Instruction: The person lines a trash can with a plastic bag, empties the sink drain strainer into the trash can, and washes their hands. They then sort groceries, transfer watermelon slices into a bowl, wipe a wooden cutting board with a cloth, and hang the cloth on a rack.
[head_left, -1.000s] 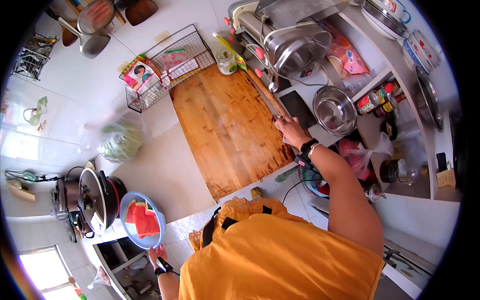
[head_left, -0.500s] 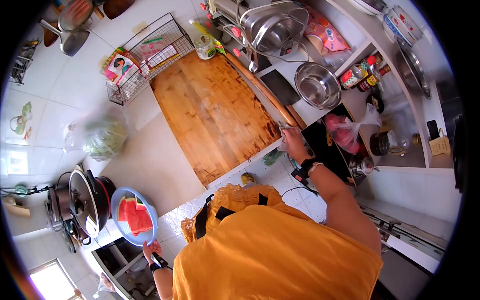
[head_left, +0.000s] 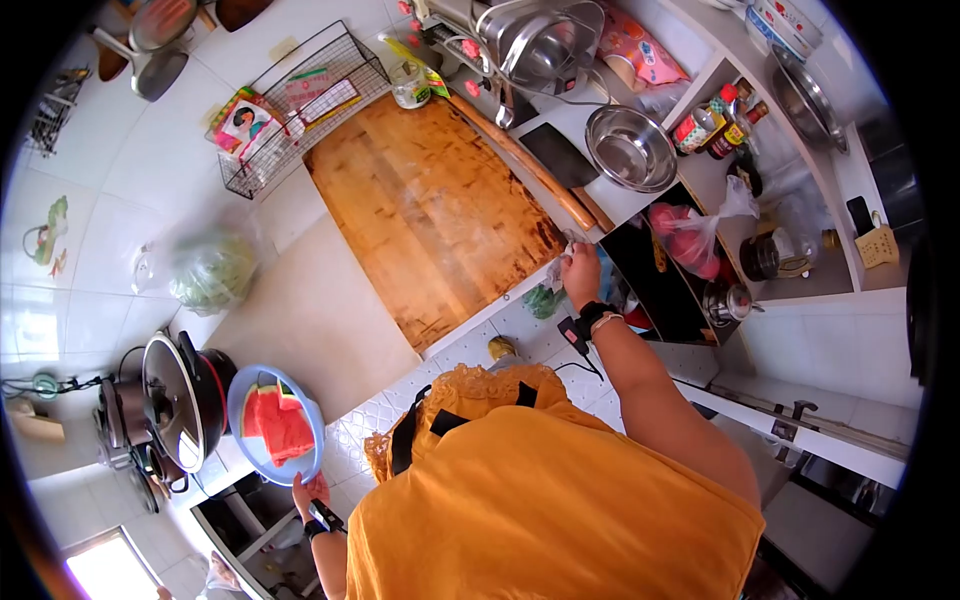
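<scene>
My left hand (head_left: 311, 489) is at the near rim of a light blue plastic basin (head_left: 319, 440), its fingers closed on the edge. Red watermelon pieces (head_left: 280, 425) with some rind lie in the basin. By the right front corner of the wooden cutting board (head_left: 430, 220), my right hand (head_left: 581, 275) is closed on a crumpled pale cloth (head_left: 568, 250), mostly hidden by the fingers. A wooden rolling pin (head_left: 530, 165) lies along the board's right side.
A black pot with a glass lid (head_left: 172, 400) stands left of the basin. Behind are a bagged cabbage (head_left: 212, 270), a wire basket (head_left: 240, 178) and a glass jar (head_left: 409, 85). A steel bowl (head_left: 630, 148) sits to the right, near shelves with bottles (head_left: 735, 130).
My right hand has moved slightly up toward the board's corner with the cloth. My left hand stays at the basin's rim. The whole view has shifted a little.
</scene>
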